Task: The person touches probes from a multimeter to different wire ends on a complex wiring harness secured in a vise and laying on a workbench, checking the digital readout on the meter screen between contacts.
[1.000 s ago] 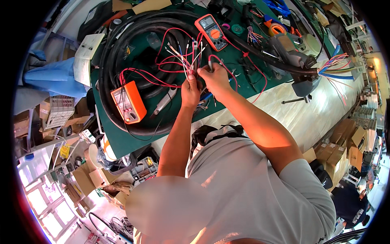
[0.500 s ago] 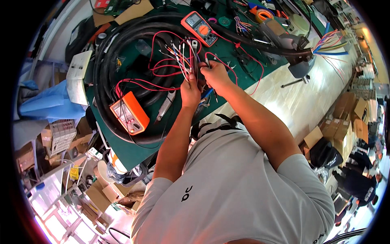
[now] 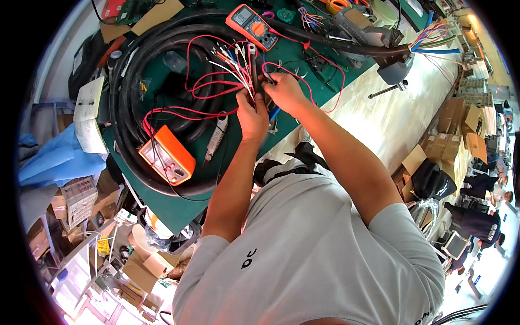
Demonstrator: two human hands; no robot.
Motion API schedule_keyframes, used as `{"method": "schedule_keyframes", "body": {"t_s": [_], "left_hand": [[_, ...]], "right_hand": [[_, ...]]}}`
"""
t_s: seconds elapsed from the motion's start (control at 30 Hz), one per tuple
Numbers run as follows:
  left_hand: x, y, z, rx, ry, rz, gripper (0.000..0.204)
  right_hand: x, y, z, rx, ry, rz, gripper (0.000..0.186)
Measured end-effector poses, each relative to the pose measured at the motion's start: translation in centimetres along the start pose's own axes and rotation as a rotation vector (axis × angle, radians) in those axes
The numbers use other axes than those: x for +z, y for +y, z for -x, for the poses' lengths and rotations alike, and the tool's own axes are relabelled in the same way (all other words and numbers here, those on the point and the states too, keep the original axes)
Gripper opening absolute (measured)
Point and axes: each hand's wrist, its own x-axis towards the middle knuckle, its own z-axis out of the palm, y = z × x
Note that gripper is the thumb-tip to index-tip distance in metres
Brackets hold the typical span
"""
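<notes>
Wire bundle (image 3: pixel 242 73) gripped in left fingers (image 3: pixel 261 104).

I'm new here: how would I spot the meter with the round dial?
Find the green table, then the coil of thick black cable on it. At the coil's upper right, straight beyond the left hand, lies a flat orange-and-grey meter. Its large orange dial sets it apart from the boxier orange meter lower left.

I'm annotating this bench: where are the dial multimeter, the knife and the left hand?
Dial multimeter (image 3: pixel 257 27), head view: on its dial.
Knife (image 3: pixel 217 136), head view: on its handle.
Left hand (image 3: pixel 252 118), head view: on its middle.
</notes>
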Motion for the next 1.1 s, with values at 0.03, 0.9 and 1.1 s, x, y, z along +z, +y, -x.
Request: {"method": "schedule_keyframes", "body": {"t_s": [0.03,0.9,1.1], "left_hand": [[0.0,-0.4,0.0,0.023,0.012,-0.029,0.023],[-0.2,0.5,-0.6,-0.263,-0.015,-0.044,0.02],[-2.0,1.7,-0.5,-0.277,-0.149,-0.014,0.023]], "right_hand": [[0.3,0.1,-0.1,-0.031,0.063,0.126,0.022],[0.1,-0.1,-1.3,-0.014,0.126,-0.26,0.022],[0.3,-0.7,-1.4,0.393,-0.13,-0.393,0.029]]}}
